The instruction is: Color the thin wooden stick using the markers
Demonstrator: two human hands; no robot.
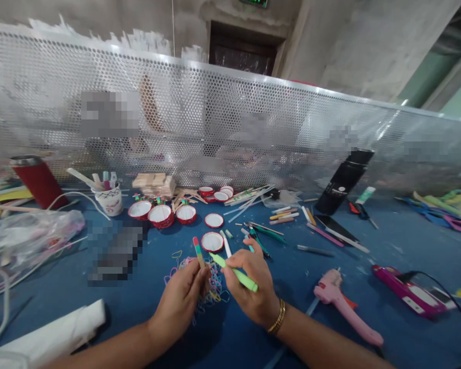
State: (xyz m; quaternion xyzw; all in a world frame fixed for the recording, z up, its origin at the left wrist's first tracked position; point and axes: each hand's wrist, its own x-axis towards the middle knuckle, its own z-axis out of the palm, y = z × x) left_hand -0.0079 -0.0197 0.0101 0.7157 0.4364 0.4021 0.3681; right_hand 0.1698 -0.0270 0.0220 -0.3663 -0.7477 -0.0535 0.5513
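Between the fingers of my left hand (182, 294) stands a wooden craft stick (197, 252), its upper end coloured red and green. My right hand (255, 284) grips a light green marker (238, 274), whose tip points left toward the stick and looks close to it; contact is hard to tell. Beneath both hands lies a pile of thin coloured rubber bands (217, 282). Just beyond the marker tip is a round white dish with a red rim (212, 242), and a white marker (226, 244) lies next to it.
Red-rimmed dishes (161, 216), stacked wooden pieces (153, 182) and a marker cup (109, 200) stand behind. At right are a pink glue gun (346, 305), a purple device (411, 292) and a black bottle (343, 182). A perforated metal screen (192, 113) borders the table.
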